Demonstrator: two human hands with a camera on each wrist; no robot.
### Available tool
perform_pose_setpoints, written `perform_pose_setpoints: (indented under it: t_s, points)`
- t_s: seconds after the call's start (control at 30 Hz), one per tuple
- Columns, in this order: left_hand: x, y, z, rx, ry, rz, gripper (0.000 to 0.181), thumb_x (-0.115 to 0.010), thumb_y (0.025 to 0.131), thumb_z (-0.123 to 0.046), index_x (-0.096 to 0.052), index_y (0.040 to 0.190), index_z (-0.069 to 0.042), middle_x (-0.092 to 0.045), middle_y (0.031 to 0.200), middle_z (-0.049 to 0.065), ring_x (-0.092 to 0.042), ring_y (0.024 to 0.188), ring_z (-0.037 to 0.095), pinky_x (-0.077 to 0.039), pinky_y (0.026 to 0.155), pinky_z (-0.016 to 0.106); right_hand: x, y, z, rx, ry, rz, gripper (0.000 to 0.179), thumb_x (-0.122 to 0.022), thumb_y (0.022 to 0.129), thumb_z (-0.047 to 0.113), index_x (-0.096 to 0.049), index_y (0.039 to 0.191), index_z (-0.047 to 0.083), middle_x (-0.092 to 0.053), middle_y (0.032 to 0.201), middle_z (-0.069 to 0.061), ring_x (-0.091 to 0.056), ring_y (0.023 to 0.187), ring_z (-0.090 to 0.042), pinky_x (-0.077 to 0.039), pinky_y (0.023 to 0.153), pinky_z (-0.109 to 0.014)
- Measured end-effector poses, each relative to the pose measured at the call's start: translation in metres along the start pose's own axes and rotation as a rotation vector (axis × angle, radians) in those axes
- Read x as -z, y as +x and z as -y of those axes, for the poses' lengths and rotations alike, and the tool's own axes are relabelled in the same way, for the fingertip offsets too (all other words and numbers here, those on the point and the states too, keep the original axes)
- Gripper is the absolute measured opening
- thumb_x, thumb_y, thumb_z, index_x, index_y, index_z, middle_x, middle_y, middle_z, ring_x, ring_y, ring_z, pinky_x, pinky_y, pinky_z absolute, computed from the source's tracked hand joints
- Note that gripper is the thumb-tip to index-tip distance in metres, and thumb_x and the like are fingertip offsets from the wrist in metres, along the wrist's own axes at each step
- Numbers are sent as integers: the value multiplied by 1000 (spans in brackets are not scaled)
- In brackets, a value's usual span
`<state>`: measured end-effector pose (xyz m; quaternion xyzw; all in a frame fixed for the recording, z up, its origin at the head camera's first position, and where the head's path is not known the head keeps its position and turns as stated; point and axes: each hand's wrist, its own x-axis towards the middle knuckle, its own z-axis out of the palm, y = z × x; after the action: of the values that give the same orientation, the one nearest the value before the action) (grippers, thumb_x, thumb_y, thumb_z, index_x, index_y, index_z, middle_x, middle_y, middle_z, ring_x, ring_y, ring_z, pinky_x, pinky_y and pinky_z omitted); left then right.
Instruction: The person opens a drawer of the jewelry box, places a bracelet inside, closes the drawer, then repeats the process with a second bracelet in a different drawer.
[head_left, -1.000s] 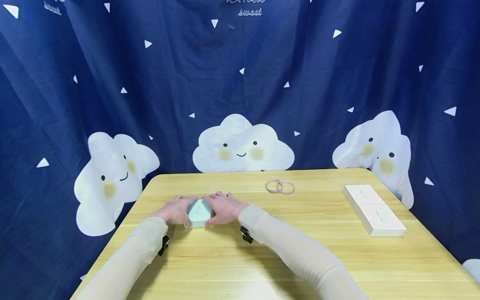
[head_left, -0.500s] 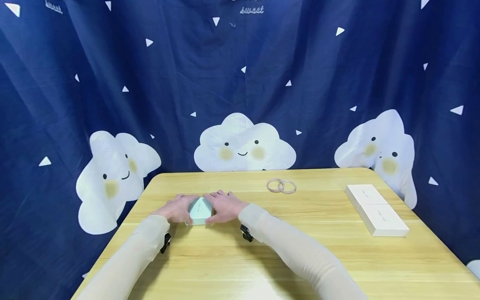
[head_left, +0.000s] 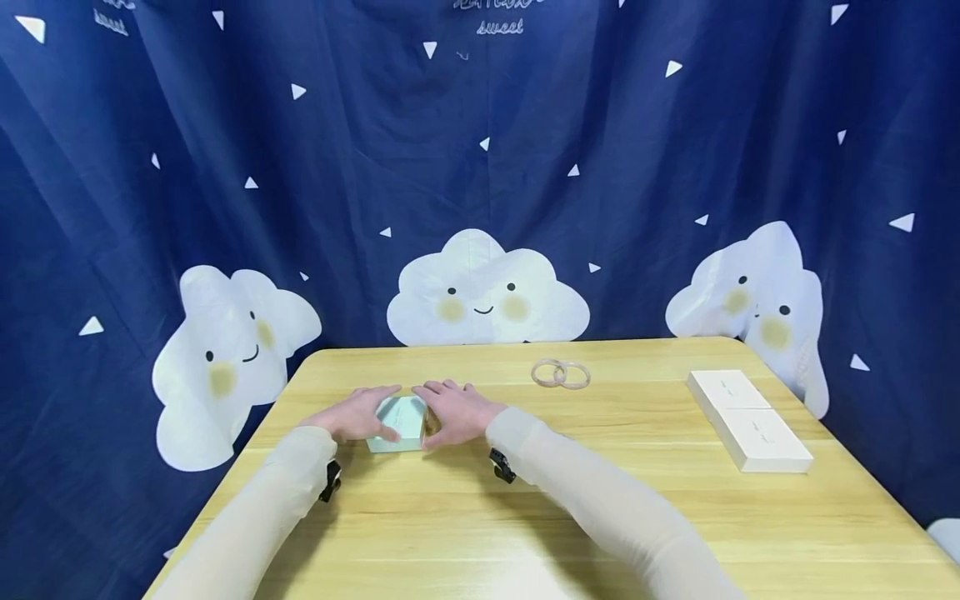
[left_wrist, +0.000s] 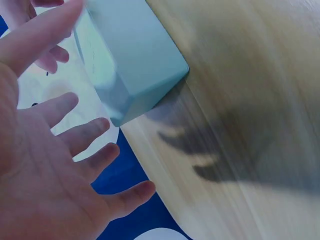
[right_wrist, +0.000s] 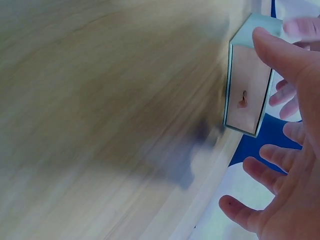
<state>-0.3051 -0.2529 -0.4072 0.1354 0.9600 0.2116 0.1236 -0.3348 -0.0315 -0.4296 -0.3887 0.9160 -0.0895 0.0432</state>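
1. Nearest me, my pale sleeves reach over the wooden table, a dark device at each wrist.
2. My left hand is spread beside the box, fingers fairly straight and gripping nothing. From the head view the thumb crosses the box's near edge; I can't tell whether it touches.
3. My right hand is loosely spread at the other end, also gripping nothing. Contact there is unclear too.
4. The pale green box sits between my hands on the table's left half. I judge it light and stiff, probably card, smooth enough to slide, with corners a hard squeeze could dent. I'd hold it by the near and far sides, thumb opposite fingers.
5. The right wrist view shows what the others don't make out: a tan end panel with a small tab, perhaps for a fingertip pull. The left wrist view shows only plain green sides; the head view shows faint printing on top.
6. Farther off, two white boxes lie end to end on the right.
7. Towards the back edge, two rings overlap.
8. Behind hangs a blue curtain with smiling clouds.
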Motion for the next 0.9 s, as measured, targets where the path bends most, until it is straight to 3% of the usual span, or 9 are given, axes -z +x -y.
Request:
perform_pose_setpoints:
  t_s: [0.17,0.33,0.63,0.9]
  points:
    - [-6,6,-3,12,66,-56,71,-58,100,-41,-34,156,-5,-34,160,24,-26,147,48,-24,114,69,1,-8,-8,-6,-6,17,113,-80,76,60,-19,162,22,-26,166,-5,-30,150,-32,-27,115,-66]
    - [-16,16,-4,78,144,-104,63,-41,107,-42,-33,157,-6,-28,162,25,-21,149,49,-23,111,75,2,-18,-17,-18,-6,23,114,-81,75,59,-17,163,24,-24,167,-6,-27,152,-34,-25,116,-67]
    - [-29,23,-8,176,121,-138,65,-33,108,-41,-29,157,0,-17,164,30,-9,151,52,-18,111,76,3,-35,-37,-55,2,26,111,-81,77,58,-18,163,23,-26,166,-7,-28,151,-35,-25,115,-67]
    - [-35,29,-6,208,124,-170,66,-33,107,-43,-28,156,1,-15,163,31,-6,151,52,-20,111,77,1,-50,-52,-83,-5,38,111,-80,78,58,-17,163,23,-27,166,-8,-28,151,-35,-25,116,-67]
